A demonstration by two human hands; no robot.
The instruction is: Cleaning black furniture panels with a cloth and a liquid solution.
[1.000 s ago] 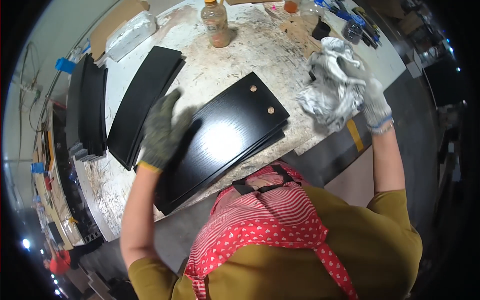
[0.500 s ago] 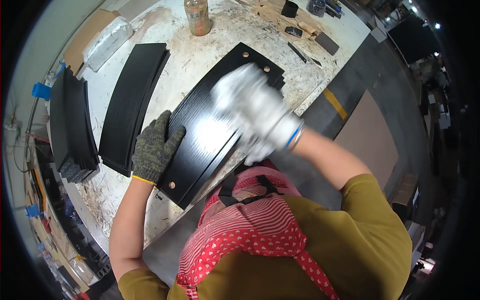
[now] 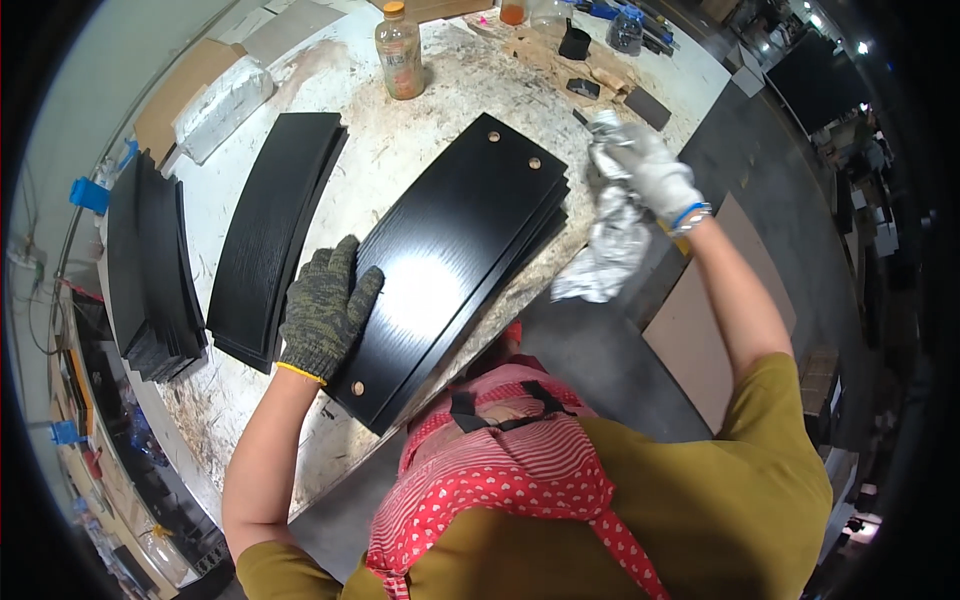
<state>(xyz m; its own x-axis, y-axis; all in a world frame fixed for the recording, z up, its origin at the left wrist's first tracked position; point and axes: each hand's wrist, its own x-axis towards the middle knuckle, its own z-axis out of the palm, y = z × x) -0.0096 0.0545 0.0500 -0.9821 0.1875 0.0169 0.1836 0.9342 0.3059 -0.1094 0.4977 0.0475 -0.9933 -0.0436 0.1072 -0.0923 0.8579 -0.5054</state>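
A stack of glossy black boards [image 3: 465,205] lies slantwise in front of me; the top board has two holes at its far end and one at its near end. My left hand [image 3: 325,312], in a dark mottled knit glove, rests flat on the stack's left edge with the thumb apart. Off the right side of the stack, my right hand [image 3: 658,180], in a white glove, grips a crumpled white cloth [image 3: 608,245] that hangs down past the table edge. The fingers of that hand are partly blurred.
Two more stacks of black boards stand to the left, a middle stack [image 3: 275,225] and a far-left stack [image 3: 150,265]. Behind them is a white wrapped block [image 3: 222,108]. A bottle with an orange cap [image 3: 400,58] and a black cup [image 3: 574,42] stand at the back of the worktable [image 3: 340,70].
My right hand has swung right with the cloth, from over the top board to beyond its right edge. My left hand stays on the stack.
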